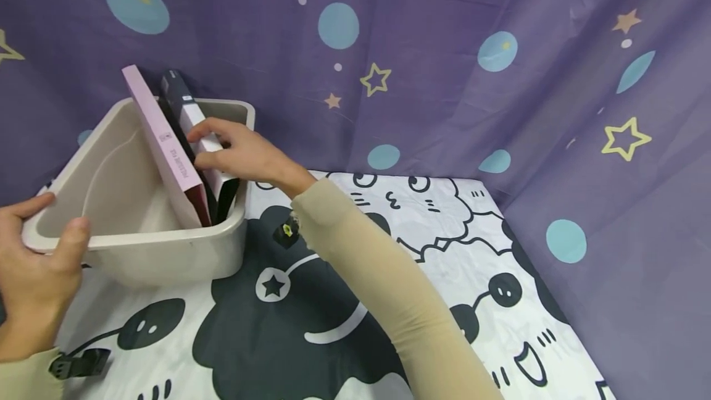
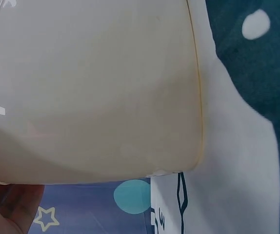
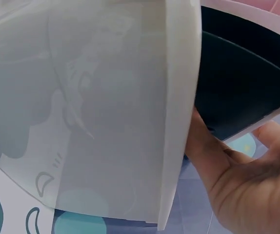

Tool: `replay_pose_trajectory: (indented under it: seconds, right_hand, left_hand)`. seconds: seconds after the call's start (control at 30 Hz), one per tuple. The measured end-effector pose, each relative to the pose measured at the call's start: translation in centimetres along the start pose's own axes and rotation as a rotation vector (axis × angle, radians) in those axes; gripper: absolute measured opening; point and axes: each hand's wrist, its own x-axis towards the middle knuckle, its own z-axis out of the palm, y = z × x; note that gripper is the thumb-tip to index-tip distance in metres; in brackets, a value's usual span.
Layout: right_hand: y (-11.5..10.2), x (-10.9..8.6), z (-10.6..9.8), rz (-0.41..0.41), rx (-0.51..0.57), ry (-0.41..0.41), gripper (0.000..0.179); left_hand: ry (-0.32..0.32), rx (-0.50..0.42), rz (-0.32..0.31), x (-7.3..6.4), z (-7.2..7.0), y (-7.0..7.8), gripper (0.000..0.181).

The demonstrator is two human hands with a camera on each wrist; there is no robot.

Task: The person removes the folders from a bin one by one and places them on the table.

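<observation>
A beige plastic bin [image 1: 139,241] stands at the left of the head view. Inside, a pink pressure file [image 1: 158,128] and a dark file folder with a white spine [image 1: 191,113] lean side by side against its right part, their far ends rising above the back rim. My left hand [image 1: 39,270] grips the bin's front left corner, thumb over the rim. Across the white spine, my right hand [image 1: 244,152] pinches the dark file folder between thumb and fingers. The right wrist view shows the folder's black side [image 3: 242,73] beyond the bin's rim [image 3: 179,97], close to the thumb.
A black-and-white cartoon cloth [image 1: 311,338] covers the table under the bin. Purple curtains [image 1: 422,104] with stars and blue dots hang close behind the bin and along the right side. Small dark wrist devices [image 1: 83,363] sit at both sleeves.
</observation>
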Motion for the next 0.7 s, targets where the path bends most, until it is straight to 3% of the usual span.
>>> replay_pose_trajectory:
  seconds: [0.23,0.43,0.7]
  right_hand:
    - [0.32,-0.09,0.24,0.008,0.013,0.008,0.039]
    - [0.37,-0.14,0.50,0.026,0.014,0.001,0.045]
    - [0.41,0.10,0.68,0.061,0.036,0.060,0.030]
  left_hand:
    - [-0.014,-0.050,-0.142,-0.08,0.09,0.27,0.053]
    - [-0.018,-0.041,-0.153,-0.08,0.12,0.11,0.053]
    - [-0.014,-0.021,-0.141,0.03,0.30,0.23,0.052]
